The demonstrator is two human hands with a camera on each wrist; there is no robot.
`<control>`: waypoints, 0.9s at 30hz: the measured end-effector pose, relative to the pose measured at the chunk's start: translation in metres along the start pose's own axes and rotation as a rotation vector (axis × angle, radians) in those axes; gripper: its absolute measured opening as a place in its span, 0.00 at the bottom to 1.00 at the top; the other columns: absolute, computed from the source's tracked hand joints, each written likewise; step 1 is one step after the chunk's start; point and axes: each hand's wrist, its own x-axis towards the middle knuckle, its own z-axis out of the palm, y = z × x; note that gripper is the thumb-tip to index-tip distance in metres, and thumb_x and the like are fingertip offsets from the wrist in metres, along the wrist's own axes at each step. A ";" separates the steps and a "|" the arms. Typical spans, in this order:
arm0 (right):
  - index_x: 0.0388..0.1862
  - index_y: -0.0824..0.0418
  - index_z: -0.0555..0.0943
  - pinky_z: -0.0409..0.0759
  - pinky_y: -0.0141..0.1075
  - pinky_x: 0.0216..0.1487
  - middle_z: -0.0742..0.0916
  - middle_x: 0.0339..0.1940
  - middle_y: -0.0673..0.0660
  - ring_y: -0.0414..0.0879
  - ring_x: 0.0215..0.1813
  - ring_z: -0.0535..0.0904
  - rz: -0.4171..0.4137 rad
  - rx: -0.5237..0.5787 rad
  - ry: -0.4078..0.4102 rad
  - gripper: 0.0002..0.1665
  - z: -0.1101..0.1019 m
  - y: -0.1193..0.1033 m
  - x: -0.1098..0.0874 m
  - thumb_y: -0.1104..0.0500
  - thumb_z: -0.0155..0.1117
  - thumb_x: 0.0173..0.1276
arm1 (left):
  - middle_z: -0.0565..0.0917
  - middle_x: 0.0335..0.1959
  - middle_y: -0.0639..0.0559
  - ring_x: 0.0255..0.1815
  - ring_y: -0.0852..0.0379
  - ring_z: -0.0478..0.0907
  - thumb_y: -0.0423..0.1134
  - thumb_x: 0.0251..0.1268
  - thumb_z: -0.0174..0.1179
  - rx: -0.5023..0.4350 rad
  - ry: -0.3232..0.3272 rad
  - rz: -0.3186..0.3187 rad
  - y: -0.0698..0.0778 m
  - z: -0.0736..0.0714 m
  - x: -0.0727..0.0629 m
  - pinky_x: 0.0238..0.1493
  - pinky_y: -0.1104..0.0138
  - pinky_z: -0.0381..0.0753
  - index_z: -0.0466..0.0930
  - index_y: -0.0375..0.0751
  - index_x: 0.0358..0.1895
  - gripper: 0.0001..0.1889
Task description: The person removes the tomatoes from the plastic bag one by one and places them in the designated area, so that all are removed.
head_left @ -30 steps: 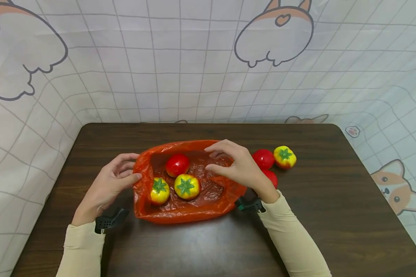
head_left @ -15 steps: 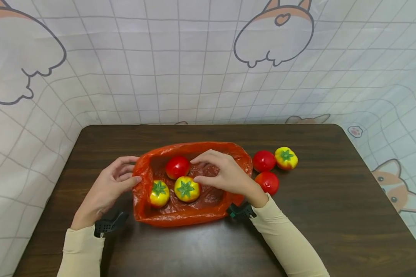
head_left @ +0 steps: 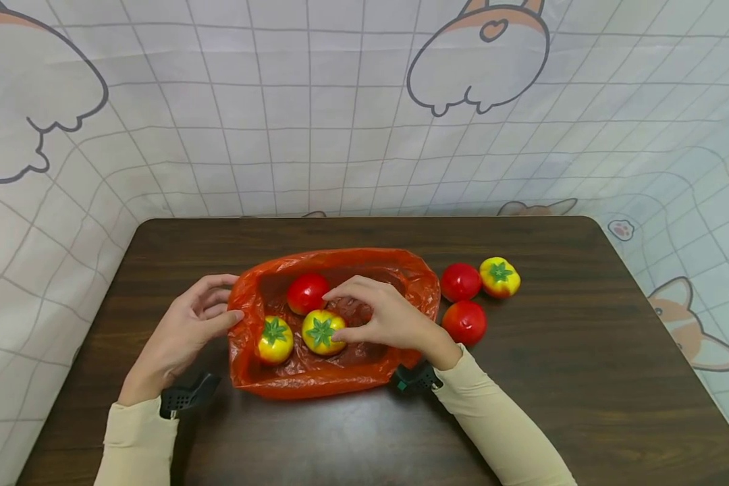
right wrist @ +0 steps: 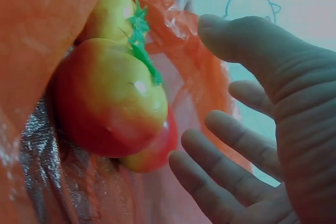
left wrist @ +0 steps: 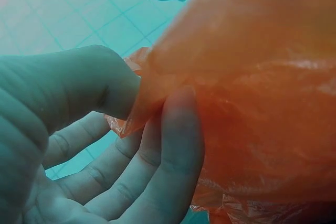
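A red plastic bag [head_left: 334,388] lies with its mouth open upward and its rim folded outward. My left hand [head_left: 188,331] pinches its left rim; in the left wrist view the film [left wrist: 262,129] runs between thumb and fingers. Inside are two shiny yellow-red tomatoes with green star-shaped tops, one at the left [head_left: 276,341] and one in the middle [head_left: 320,333], plus a red tomato [head_left: 307,293] behind them. Over the bag, my right hand [head_left: 385,314] is spread with nothing in it, closest to the middle tomato. The right wrist view shows a gap between its fingers and that tomato [right wrist: 110,98].
Right of the bag, on the dark wooden table [head_left: 553,378], lie two red tomatoes, one behind [head_left: 460,282] and one in front [head_left: 464,322], and a yellow tomato [head_left: 500,277]. A white grid-patterned cloth [head_left: 316,135] hangs behind the table.
My right hand has moved left and slightly nearer me, from the bag's right part to the middle tomato. The left hand keeps its grip on the rim.
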 end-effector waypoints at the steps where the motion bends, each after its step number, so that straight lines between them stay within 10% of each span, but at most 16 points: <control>1: 0.63 0.55 0.82 0.84 0.48 0.64 0.86 0.60 0.55 0.49 0.62 0.82 0.009 -0.001 -0.009 0.32 0.001 0.001 0.000 0.49 0.81 0.61 | 0.83 0.55 0.59 0.50 0.63 0.88 0.40 0.72 0.66 -0.002 0.001 0.001 0.000 0.000 0.000 0.49 0.65 0.91 0.66 0.49 0.71 0.29; 27: 0.67 0.46 0.78 0.85 0.34 0.52 0.82 0.56 0.46 0.39 0.52 0.78 0.116 0.018 -0.118 0.41 0.018 0.020 0.001 0.44 0.84 0.55 | 0.83 0.55 0.59 0.49 0.63 0.88 0.39 0.72 0.66 -0.007 -0.001 0.002 0.000 0.001 0.002 0.48 0.67 0.90 0.66 0.49 0.71 0.29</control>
